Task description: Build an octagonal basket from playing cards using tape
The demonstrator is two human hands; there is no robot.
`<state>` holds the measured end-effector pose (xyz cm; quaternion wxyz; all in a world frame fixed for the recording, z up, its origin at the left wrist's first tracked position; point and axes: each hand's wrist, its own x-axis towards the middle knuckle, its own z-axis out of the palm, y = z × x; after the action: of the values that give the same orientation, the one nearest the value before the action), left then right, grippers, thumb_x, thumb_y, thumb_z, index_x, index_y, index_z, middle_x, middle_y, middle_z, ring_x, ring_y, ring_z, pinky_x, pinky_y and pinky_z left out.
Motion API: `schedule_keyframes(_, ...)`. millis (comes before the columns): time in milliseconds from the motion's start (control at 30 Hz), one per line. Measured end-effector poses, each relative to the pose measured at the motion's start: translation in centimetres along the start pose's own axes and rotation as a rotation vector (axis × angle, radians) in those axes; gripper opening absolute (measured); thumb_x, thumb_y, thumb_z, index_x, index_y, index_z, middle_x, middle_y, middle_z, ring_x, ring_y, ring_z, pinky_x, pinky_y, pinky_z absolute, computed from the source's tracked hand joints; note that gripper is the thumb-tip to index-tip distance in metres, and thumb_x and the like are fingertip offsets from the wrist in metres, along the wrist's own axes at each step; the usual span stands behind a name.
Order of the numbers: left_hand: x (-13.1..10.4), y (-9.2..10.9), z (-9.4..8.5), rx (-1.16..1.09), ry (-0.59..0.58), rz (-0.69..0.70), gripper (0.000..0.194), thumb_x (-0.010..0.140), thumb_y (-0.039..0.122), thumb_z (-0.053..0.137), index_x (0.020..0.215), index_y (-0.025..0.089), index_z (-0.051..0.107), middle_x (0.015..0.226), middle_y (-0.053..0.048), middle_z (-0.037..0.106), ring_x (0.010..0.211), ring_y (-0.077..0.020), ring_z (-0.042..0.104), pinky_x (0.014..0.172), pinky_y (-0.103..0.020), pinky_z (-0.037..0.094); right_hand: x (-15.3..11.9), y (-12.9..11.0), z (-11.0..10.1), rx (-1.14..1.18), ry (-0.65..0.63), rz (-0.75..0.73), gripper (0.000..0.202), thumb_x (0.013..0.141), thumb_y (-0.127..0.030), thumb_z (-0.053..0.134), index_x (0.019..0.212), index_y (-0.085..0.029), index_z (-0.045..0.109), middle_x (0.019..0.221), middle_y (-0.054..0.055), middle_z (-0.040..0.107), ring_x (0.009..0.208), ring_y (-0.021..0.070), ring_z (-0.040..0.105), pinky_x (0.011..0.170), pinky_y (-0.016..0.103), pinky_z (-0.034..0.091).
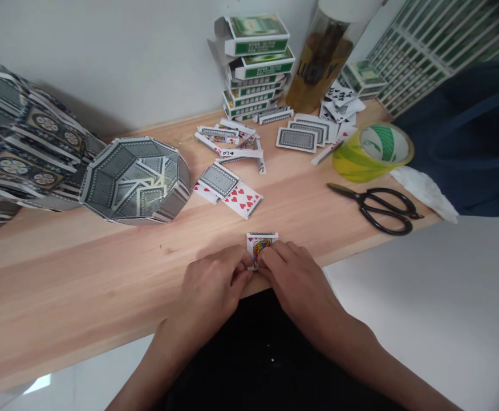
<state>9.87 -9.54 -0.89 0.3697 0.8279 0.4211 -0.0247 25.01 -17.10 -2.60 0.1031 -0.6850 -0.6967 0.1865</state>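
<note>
A face playing card (261,244) with a heart in its corner lies at the table's front edge, its far edge folded up into a narrow strip. My left hand (219,277) pinches the near left corner of this card. On its near right side, my right hand (289,271) grips it with curled fingers that hide part of the picture. Just beyond my hands lie loose cards (243,198), one face down over red heart cards. Farther back sits a small heap of folded cards (232,142).
An octagonal bowl made of cards (136,214) stands left, beside a larger card structure (39,142). Black scissors (360,197) and a yellow tape roll (352,157) lie right. Stacked green card boxes (258,74) and a bottle (321,63) stand by the wall.
</note>
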Motion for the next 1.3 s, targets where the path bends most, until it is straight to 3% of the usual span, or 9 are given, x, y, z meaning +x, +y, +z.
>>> schedule_keyframes(367,-1.3,-0.9,2.1,-0.060,0.184,0.234,0.015,0.092,0.018,0.050,0.089,0.021,0.064,0.086,-0.001,0.064,0.081,-0.0151,0.060,0.072,-0.028,0.045,-1.0,0.3,0.3,0.066,0.076,-0.043,0.019,0.094,-0.010,0.045,0.080,-0.019,0.055,0.082,0.004,0.057,0.078,0.0206,0.046,0.071,0.032,0.033)
schedule_keyframes(533,-1.4,0.1,2.4,-0.002,0.214,0.127,0.015,0.091,0.017,0.050,0.081,0.019,0.061,0.082,-0.002,0.063,0.075,-0.0163,0.059,0.067,-0.029,0.045,-0.9,-0.2,0.2,-0.013,0.067,-0.004,0.017,0.093,-0.011,0.047,0.083,-0.018,0.058,0.084,0.005,0.060,0.078,0.0220,0.047,0.071,0.033,0.032)
schedule_keyframes(800,-0.9,2.2,1.5,0.229,0.088,-0.066,0.017,0.088,0.014,0.042,0.083,0.019,0.057,0.083,-0.005,0.068,0.071,-0.0219,0.063,0.059,-0.032,0.041,-0.8,-0.4,-0.1,-0.043,0.054,0.010,0.016,0.092,-0.012,0.048,0.083,-0.019,0.058,0.086,0.006,0.062,0.079,0.0218,0.049,0.070,0.033,0.033)
schedule_keyframes(1033,-0.9,2.5,1.6,0.233,0.087,-0.114,0.015,0.087,0.019,0.042,0.085,0.021,0.057,0.080,-0.005,0.069,0.072,-0.0252,0.065,0.058,-0.033,0.040,-0.5,-0.3,-0.4,-0.049,0.012,0.025,0.012,0.093,-0.015,0.051,0.085,-0.019,0.059,0.088,0.005,0.063,0.081,0.0223,0.052,0.069,0.033,0.032)
schedule_keyframes(1300,-0.5,2.8,1.3,0.265,0.050,-0.179,0.013,0.085,0.021,0.044,0.087,0.021,0.057,0.075,-0.005,0.068,0.071,-0.0258,0.065,0.058,-0.033,0.039,0.0,-0.9,-0.6,-0.129,-0.055,0.048,0.014,0.089,-0.007,0.051,0.091,-0.019,0.059,0.095,0.007,0.064,0.086,0.0253,0.053,0.071,0.036,0.032)
